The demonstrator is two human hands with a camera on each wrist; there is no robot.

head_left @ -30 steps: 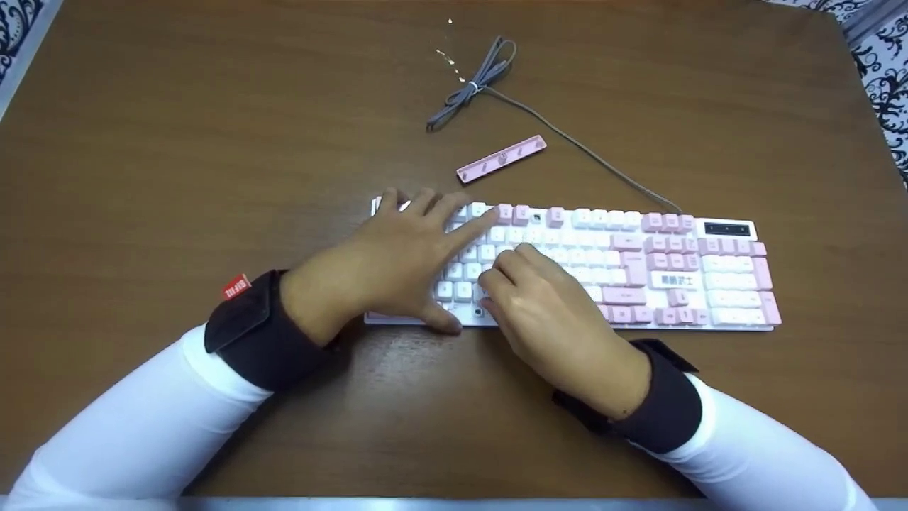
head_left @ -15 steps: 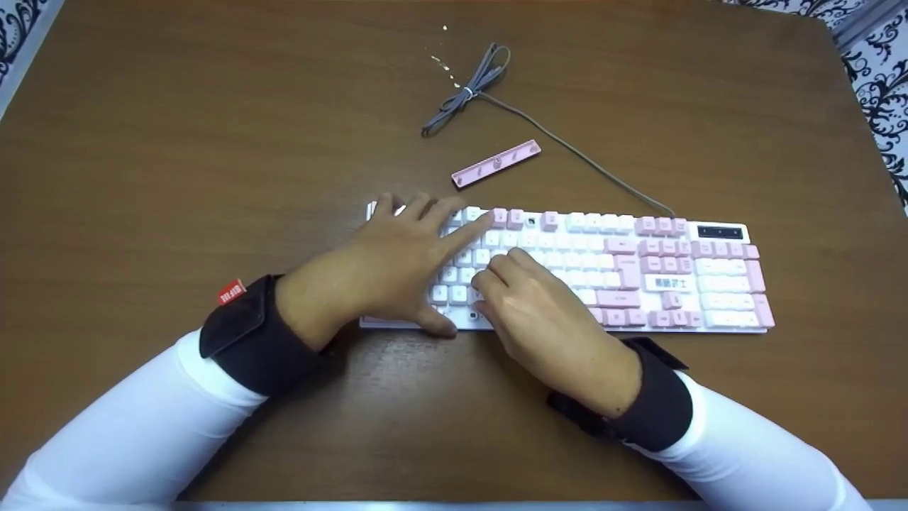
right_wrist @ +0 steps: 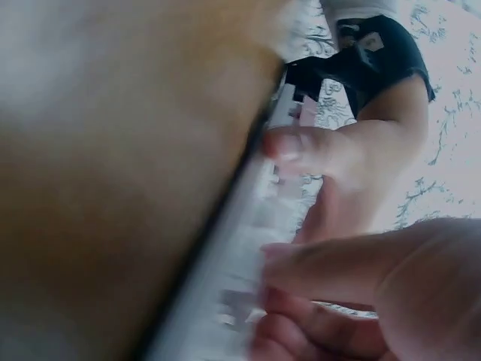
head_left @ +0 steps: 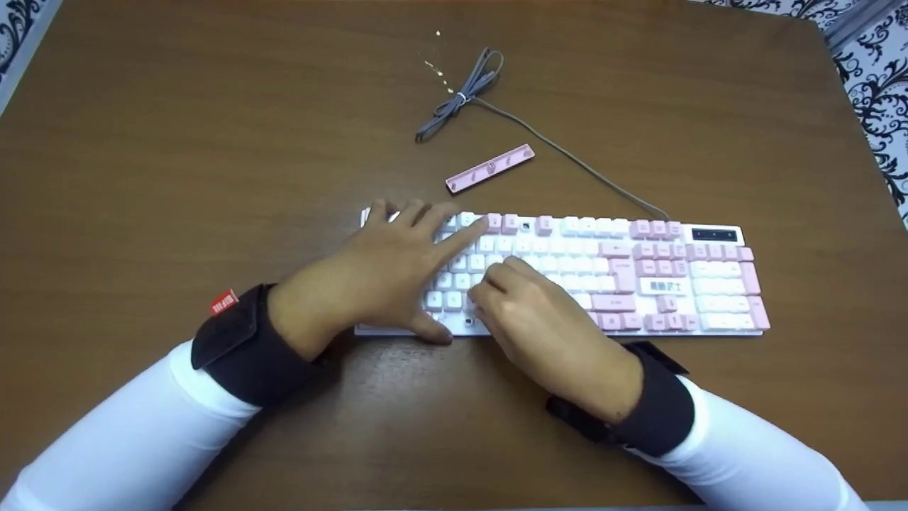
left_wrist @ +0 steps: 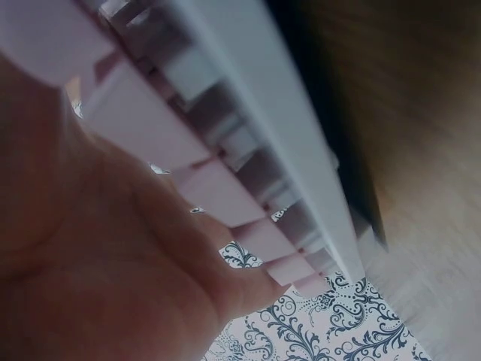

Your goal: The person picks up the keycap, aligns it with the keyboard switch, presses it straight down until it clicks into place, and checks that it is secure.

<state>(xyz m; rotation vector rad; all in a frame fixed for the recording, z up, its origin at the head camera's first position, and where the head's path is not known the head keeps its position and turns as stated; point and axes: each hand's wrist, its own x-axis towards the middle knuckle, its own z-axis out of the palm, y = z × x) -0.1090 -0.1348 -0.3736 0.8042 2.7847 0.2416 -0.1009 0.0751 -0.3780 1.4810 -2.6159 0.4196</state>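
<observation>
A white and pink keyboard point(head_left: 722, 285) lies on the table in the head view. My left hand point(head_left: 383, 266) rests spread over its left end, with the thumb at the front edge. Curled over the lower keys just right of it, my right hand point(head_left: 535, 319) pinches at a keycap; the fingers hide most of it. In the right wrist view the thumb point(right_wrist: 316, 267) and bent fingers press close to the keys. A bare switch point(head_left: 468, 321) shows in the bottom row, another gap point(head_left: 526, 226) in the top row. Behind the keyboard lies a long pink space bar keycap point(head_left: 490, 169).
A grey cable point(head_left: 578, 160) runs from the keyboard's back edge to a tied bundle point(head_left: 461, 96). Small pale specks point(head_left: 438, 71) lie beside the bundle. The brown table point(head_left: 177, 142) surrounds the keyboard, and black-and-white patterned cloth point(head_left: 879, 106) shows past its right edge.
The head view has shifted slightly, so everything sits a little lower and further left. Both hands keep nearly the same places on the keyboard.
</observation>
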